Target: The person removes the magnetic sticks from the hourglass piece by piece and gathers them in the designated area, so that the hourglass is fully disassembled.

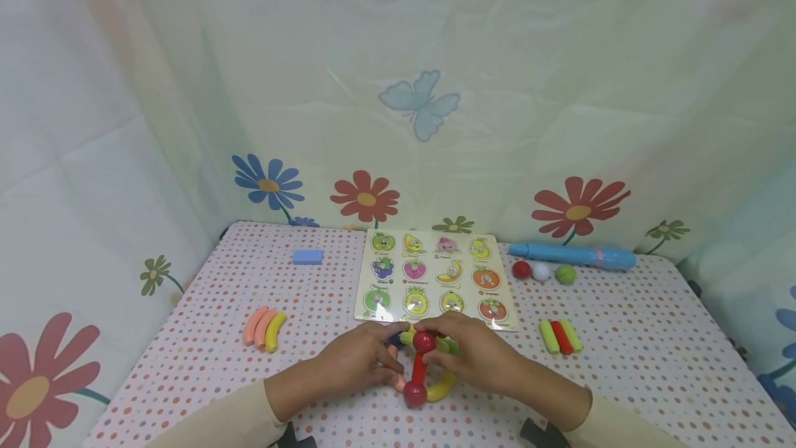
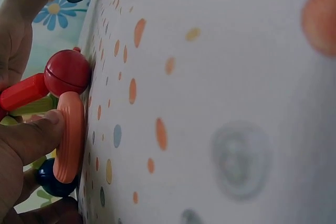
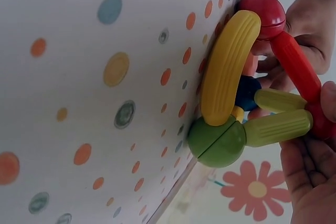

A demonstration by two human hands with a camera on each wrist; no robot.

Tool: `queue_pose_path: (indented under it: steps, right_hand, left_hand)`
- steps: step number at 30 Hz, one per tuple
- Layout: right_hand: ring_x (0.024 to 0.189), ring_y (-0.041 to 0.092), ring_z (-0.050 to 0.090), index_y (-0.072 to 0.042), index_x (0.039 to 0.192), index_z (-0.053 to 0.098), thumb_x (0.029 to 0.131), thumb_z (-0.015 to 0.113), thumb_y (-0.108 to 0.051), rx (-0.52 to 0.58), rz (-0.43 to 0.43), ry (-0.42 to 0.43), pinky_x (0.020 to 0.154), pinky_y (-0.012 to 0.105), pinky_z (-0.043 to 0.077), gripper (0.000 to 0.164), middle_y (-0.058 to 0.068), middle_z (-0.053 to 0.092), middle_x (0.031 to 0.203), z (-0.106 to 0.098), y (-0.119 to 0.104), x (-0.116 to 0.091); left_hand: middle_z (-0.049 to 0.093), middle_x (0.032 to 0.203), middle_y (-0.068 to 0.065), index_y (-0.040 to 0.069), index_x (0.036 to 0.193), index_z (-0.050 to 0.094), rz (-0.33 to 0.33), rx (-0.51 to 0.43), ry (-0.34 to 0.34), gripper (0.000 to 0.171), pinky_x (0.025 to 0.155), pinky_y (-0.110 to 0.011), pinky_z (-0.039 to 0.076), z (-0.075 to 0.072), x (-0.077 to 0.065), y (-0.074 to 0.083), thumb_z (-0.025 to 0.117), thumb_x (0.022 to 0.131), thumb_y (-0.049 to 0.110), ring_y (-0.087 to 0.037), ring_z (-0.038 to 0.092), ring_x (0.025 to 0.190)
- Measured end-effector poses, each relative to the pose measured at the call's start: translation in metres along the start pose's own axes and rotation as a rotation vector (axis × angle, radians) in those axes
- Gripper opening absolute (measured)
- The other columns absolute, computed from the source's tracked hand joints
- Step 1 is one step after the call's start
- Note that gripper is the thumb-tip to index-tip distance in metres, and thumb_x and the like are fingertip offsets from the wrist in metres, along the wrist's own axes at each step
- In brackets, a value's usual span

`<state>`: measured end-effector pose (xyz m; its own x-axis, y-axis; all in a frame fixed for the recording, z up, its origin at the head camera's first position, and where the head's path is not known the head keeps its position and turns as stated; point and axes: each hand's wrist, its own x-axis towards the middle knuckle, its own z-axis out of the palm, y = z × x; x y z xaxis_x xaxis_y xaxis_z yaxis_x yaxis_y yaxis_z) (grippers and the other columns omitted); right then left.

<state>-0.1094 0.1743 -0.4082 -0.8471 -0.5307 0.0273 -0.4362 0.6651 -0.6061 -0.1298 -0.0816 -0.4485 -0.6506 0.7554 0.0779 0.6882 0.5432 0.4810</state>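
Over the front middle of the table, both hands hold a ball-and-stick toy frame. My left hand grips a salmon curved stick, its thumb pressed on the outer side; a dark blue ball sits at that stick's end. The upper red ball is pinched by my right hand. From it a straight red stick runs down to a lower red ball. Two light green sticks also meet the upper ball. A yellow curved stick links the lower red ball and a green ball.
A fruit picture board lies just behind the hands. Loose curved sticks lie at left, a blue block behind them. Short straight sticks, several balls and a blue tube-shaped object are at right.
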Motion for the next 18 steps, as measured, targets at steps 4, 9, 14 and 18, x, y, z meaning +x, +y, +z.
queue_pose_path:
  steps: [4, 9, 14, 18]
  right_hand:
    - [0.108, 0.008, 0.063, -0.019, 0.133, 0.066, 0.09, 0.079, -0.03, 0.0, 0.002, -0.012, 0.092, 0.033, 0.056, 0.046, -0.015, 0.065, 0.113, -0.0006, 0.0005, 0.0]
    - [0.11, 0.009, 0.063, -0.018, 0.136, 0.064, 0.092, 0.076, -0.034, 0.005, 0.004, -0.025, 0.093, 0.033, 0.056, 0.048, -0.013, 0.064, 0.115, -0.0012, 0.0017, -0.0005]
    - [0.113, 0.011, 0.063, -0.018, 0.138, 0.062, 0.095, 0.071, -0.04, 0.012, 0.004, -0.034, 0.094, 0.034, 0.055, 0.049, -0.012, 0.064, 0.119, -0.0017, 0.0036, -0.0012]
    - [0.114, 0.011, 0.063, -0.019, 0.138, 0.061, 0.095, 0.069, -0.043, 0.015, 0.008, -0.034, 0.095, 0.036, 0.055, 0.05, -0.013, 0.064, 0.121, -0.0016, 0.0045, -0.0017]
  left_hand:
    - [0.049, 0.154, 0.002, 0.03, 0.099, 0.083, -0.011, -0.006, -0.006, 0.021, 0.11, -0.035, 0.043, 0.0, 0.0, 0.0007, 0.078, 0.086, 0.045, -0.015, 0.05, 0.134]
    - [0.05, 0.154, 0.0, 0.029, 0.099, 0.084, 0.0, 0.003, -0.002, 0.021, 0.109, -0.035, 0.044, 0.0007, 0.001, 0.0002, 0.077, 0.086, 0.045, -0.016, 0.051, 0.133]
    - [0.049, 0.154, 0.002, 0.03, 0.099, 0.084, -0.015, 0.001, -0.013, 0.021, 0.109, -0.035, 0.044, 0.0012, 0.0012, -0.0002, 0.077, 0.086, 0.046, -0.016, 0.051, 0.134]
    - [0.048, 0.155, 0.004, 0.03, 0.101, 0.083, -0.015, 0.023, -0.021, 0.02, 0.112, -0.042, 0.041, 0.0026, 0.001, -0.0017, 0.076, 0.089, 0.045, -0.022, 0.044, 0.141]
